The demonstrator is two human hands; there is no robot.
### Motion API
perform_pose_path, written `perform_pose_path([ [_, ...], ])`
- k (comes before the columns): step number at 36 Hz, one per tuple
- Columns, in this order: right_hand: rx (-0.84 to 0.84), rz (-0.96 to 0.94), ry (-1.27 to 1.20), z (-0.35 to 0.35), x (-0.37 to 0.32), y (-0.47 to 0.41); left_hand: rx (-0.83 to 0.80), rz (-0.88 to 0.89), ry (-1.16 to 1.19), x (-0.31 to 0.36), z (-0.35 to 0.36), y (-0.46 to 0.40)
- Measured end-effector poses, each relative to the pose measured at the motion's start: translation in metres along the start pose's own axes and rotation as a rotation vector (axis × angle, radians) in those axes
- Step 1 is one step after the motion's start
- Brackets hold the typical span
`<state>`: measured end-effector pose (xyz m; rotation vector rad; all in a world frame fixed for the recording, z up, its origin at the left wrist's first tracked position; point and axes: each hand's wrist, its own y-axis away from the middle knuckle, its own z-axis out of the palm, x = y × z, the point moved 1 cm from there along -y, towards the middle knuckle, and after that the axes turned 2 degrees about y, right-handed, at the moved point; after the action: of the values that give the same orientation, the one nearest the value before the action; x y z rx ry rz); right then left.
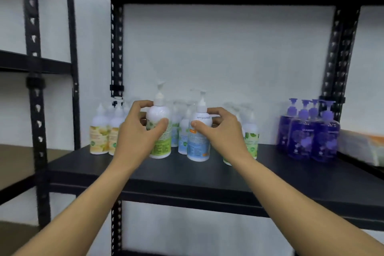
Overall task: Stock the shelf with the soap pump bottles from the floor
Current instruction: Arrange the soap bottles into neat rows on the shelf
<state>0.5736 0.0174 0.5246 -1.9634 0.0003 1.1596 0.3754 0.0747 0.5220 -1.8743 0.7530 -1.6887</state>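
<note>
1. Black shelf board (pixel 207 170) carries both held bottles, upright, near its middle.
2. The left hand (pixel 136 131) grips the green-labelled pump bottle (pixel 161 141): fingers curled over its white shoulder, thumb (pixel 163 123) pressed on its front.
3. The right hand (pixel 223 129) grips the blue-labelled pump bottle (pixel 197 145) the same way, fingers curved round the shoulder and thumb across the front.
4. The two bottles stand just beside each other, apart.
5. Yellow-labelled bottles (pixel 99 135) stand at the left, purple bottles (pixel 309 131) at the right, more white bottles blurred behind.
</note>
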Motion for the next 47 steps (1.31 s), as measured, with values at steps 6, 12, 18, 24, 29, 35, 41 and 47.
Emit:
perform_pose_path([
  [6, -0.085, -0.018, 0.045, 0.057, -0.001, -0.017, 0.028, -0.019, -0.019, -0.021, -0.032, -0.004],
  [12, -0.127, -0.018, 0.091, 0.097, 0.008, -0.027, 0.048, -0.057, -0.033, -0.036, -0.054, -0.005],
  [18, -0.113, 0.020, 0.098, 0.121, 0.023, -0.035, 0.055, -0.061, -0.024, -0.044, -0.063, -0.009],
  [24, -0.056, 0.022, 0.091, 0.138, 0.031, -0.049, 0.050, -0.059, -0.032, -0.049, -0.064, -0.016],
  [29, -0.044, 0.023, 0.128, 0.147, 0.035, -0.056, 0.039, -0.049, -0.018, -0.049, -0.063, -0.019],
  [35, -0.043, 0.070, 0.155, 0.150, 0.048, -0.054, 0.038, -0.042, -0.026, -0.049, -0.062, -0.022],
  [41, -0.111, 0.071, 0.192, 0.147, 0.049, -0.054, 0.038, -0.046, -0.016, -0.051, -0.058, -0.023],
  [47, -0.150, 0.050, 0.219, 0.128, 0.045, -0.046, 0.024, -0.041, -0.013, -0.047, -0.045, -0.020],
])
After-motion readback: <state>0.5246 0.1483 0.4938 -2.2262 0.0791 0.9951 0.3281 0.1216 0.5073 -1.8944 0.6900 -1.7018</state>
